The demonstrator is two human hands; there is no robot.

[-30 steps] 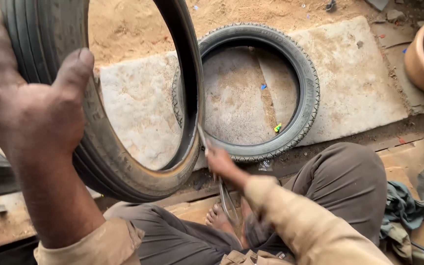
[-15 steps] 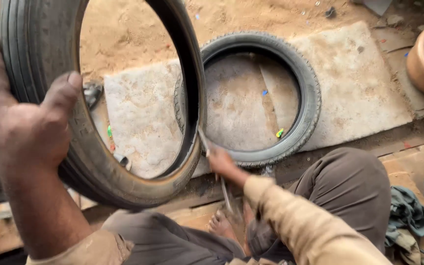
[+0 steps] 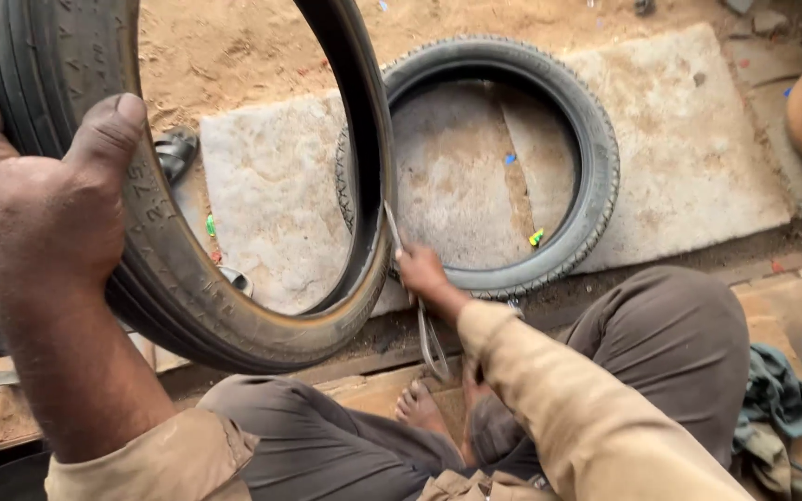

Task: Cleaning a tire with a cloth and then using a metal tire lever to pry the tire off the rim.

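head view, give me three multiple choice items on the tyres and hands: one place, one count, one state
1. Where does the flat tyre lie?
A. on a stone slab
B. in a clay pot
C. on the person's lap

2. How many tyres show?
A. one
B. two
C. four

3. How is the held tyre standing?
A. flat on sand
B. upright, gripped by the left hand
C. hung from a hook

Answers:
1 A, it rests on the grey slab.
2 B, one held, one lying.
3 B, the left hand clasps its tread while the right hand holds a thin metal tool at its rim.
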